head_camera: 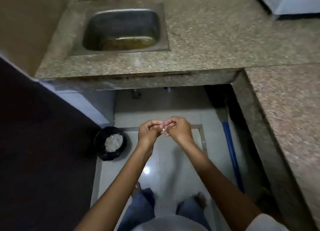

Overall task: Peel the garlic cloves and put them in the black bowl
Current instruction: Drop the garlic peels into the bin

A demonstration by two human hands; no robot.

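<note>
Both my hands meet in front of me over the floor, fingertips pinching one small pale garlic clove (164, 129) between them. My left hand (150, 132) holds it from the left with curled fingers. My right hand (178, 129) pinches it from the right. A black round container (100, 142) stands on the floor to the left of my hands, and a heap of whitish papery bits (114, 142) lies in it. I cannot tell whether this container is the black bowl.
A steel sink (124, 32) with murky water is set in the speckled granite counter (225, 40), which wraps round on the right. A blue-handled pole (232, 153) leans under the right counter. A dark panel (34, 144) fills the left. My legs and feet stand below.
</note>
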